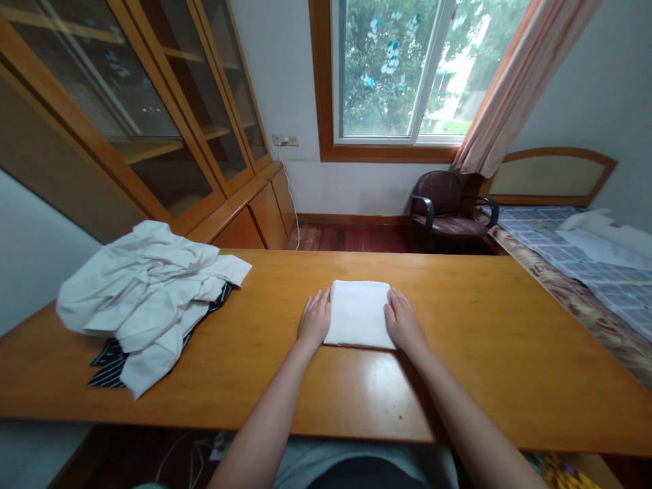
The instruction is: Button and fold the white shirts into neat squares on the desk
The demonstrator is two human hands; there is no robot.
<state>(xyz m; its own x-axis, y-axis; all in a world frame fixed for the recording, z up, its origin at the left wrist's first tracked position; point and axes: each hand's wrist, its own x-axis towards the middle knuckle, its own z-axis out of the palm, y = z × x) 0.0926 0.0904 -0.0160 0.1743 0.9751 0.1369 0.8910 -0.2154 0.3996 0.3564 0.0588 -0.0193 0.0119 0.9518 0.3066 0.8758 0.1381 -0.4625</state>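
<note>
A white cloth (358, 314) folded into a neat rectangle lies flat on the wooden table (483, 339), near its middle. My left hand (314, 318) rests flat against the cloth's left edge, fingers stretched forward and together. My right hand (402, 320) lies flat against the right edge in the same way. Neither hand grips anything; both just touch the sides of the folded cloth.
A heap of crumpled white garments (147, 292) over a dark striped piece (109, 363) sits at the table's left end. Glass-door wooden cabinets (168, 122) stand at the left. Beyond the table are a dark armchair (448, 204), a window, and a bed (585, 265) at the right.
</note>
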